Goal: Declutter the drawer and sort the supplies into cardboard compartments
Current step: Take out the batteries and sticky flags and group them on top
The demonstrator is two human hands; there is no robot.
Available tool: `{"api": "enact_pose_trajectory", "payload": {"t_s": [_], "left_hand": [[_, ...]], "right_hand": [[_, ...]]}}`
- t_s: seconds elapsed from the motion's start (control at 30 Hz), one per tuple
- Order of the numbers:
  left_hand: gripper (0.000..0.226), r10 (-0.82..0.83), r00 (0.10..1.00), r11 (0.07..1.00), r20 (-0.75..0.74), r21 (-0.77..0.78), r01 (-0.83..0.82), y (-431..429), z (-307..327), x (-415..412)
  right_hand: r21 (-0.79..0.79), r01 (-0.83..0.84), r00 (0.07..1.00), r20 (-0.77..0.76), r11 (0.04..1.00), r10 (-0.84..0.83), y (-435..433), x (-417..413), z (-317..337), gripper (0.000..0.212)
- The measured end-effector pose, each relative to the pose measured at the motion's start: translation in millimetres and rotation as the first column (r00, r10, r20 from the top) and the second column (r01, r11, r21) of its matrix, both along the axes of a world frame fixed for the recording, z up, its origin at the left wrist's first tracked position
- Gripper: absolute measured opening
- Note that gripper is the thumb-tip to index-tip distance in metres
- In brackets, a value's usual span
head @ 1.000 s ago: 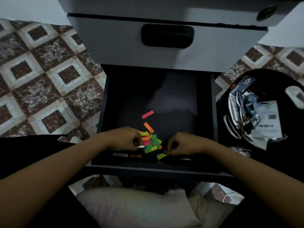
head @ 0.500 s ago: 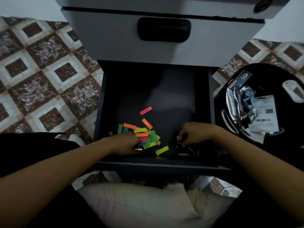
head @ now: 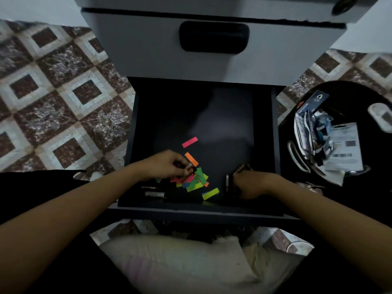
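The open dark drawer (head: 263, 124) holds a loose pile of coloured paper strips (head: 196, 181), with a pink strip (head: 189, 142) and an orange strip (head: 191, 159) lying apart behind it. My left hand (head: 163, 166) hovers over the pile and pinches a small black and metal item (head: 191, 167). At the drawer's front right, my right hand (head: 252, 184) curls round small dark objects; a battery (head: 227, 182) lies just left of it. Two more small metal items (head: 153, 191) lie at the front left.
A closed grey drawer with a dark handle (head: 214, 37) sits above. A black round tray (head: 360, 98) on the right carries a blue box (head: 311, 105), packets and a paper label. Patterned tile floor (head: 59, 92) lies to the left; a pale cushion (head: 176, 262) lies below the drawer.
My left hand lifted from the drawer's front edge and moved back over the strips with a small item pinched. My right hand shifted right, then drew nearer the front right corner.
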State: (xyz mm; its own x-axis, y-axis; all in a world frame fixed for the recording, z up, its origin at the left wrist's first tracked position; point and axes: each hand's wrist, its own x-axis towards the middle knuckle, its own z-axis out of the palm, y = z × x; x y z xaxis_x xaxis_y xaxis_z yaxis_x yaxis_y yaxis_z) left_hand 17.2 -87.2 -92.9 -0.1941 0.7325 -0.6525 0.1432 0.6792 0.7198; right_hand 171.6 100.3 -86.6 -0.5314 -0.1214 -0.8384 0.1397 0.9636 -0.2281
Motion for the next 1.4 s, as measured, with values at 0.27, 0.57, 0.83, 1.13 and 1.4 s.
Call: {"api": "enact_pose_trajectory", "payload": {"t_s": [0.27, 0.57, 0.83, 1.13, 1.4], "left_hand": [[0.012, 0.212, 0.973, 0.977, 0.095, -0.028, -0.210, 5, 7, 2], [0.005, 0.318, 0.948, 0.946, 0.016, 0.054, -0.318, 11, 29, 0], [0.012, 0.524, 0.846, 0.825, 0.099, 0.188, -0.533, 17, 75, 6], [0.010, 0.590, 0.806, 0.704, 0.045, 0.459, -0.541, 57, 190, -17], [0.014, 0.663, 0.741, 0.661, -0.111, 0.552, -0.509, 100, 283, -43]], "right_hand": [[0.025, 0.004, 1.000, 0.027, 1.000, -0.005, -2, 5, 0, 0.028], [-0.114, 0.184, 0.980, -0.051, 0.976, -0.191, 9, -4, 31, 0.019], [-0.646, 0.654, 0.453, -0.082, 0.394, -0.888, 15, -17, 95, 0.005], [-0.803, 0.509, 0.178, -0.256, 0.311, -0.950, 21, -59, 210, 0.009], [-0.753, 0.481, 0.024, -0.500, 0.449, -0.866, 32, -97, 288, 0.028]]}}
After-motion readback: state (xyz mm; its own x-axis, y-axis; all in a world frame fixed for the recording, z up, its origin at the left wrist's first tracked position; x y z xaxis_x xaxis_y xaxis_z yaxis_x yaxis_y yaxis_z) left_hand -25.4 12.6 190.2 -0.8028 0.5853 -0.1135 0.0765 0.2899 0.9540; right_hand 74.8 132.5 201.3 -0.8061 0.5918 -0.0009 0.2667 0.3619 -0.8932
